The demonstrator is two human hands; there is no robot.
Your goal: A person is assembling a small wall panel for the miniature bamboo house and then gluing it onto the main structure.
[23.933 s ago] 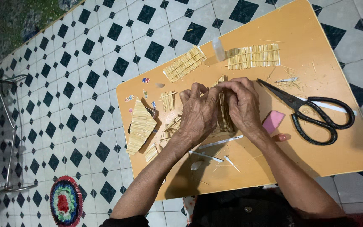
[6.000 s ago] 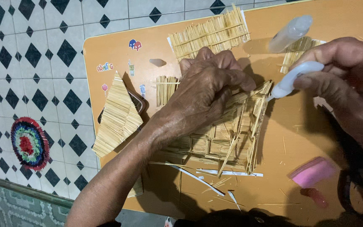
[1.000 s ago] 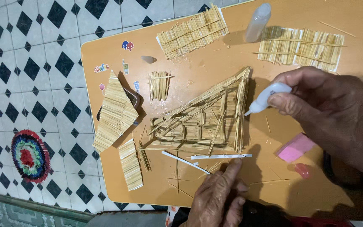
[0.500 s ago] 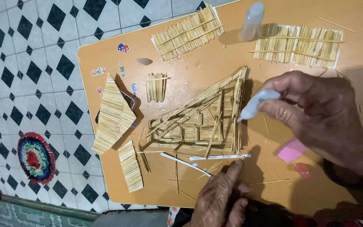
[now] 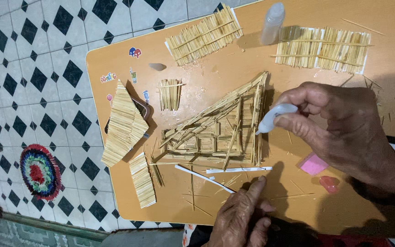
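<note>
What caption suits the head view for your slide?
Right hand aims a glue bottle at a triangular stick frame; left hand rests on the orange table.

Even, soft light is falling from above; hands are casting dim shadows on the sharply focused orange table (image 5: 389, 27).

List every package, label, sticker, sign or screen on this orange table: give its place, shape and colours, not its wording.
Small stickers: left end of the orange table, a loose cluster in blue, red, green and pink.
Translucent plastic bottle: standing at the far edge between two stick mats, no label visible.
Small white squeeze bottle: in the right hand, nozzle at the stick frame.
No signs or screens.
</note>
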